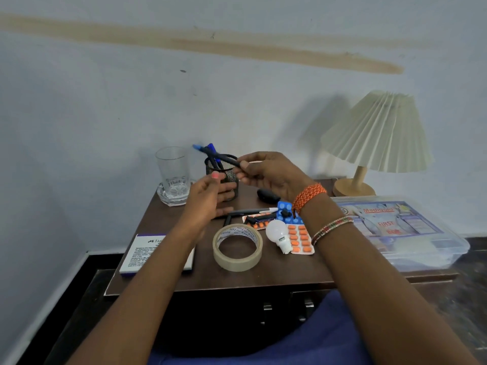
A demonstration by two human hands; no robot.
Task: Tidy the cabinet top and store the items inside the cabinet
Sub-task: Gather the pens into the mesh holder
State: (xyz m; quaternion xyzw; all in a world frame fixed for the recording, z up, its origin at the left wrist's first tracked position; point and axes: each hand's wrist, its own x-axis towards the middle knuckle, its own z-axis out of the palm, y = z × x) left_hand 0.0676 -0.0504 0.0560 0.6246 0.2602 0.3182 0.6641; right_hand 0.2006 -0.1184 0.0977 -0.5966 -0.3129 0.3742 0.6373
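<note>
Two hands up, right hand (266,172) fingers pinching dark pen (210,154) over mesh cup (222,177), left hand (208,196) fingers relaxed open.

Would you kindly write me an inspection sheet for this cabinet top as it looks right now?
Surface: brown cabinet top, crowded with items; cabinet doors below appear closed.
Job's things: mesh pen holder holding blue pens; another pen lying flat; tape roll; white bulb; orange pill strips; blue pill strip; white box at front left edge; first-aid box overhanging the right edge.
Clutter: glass on a glass dish; small black object.
Hands: right hand pinches a dark pen over the holder; left hand open beside the holder.
Cables: nothing seen.
Surroundings: pleated lamp; stained wall.
</note>
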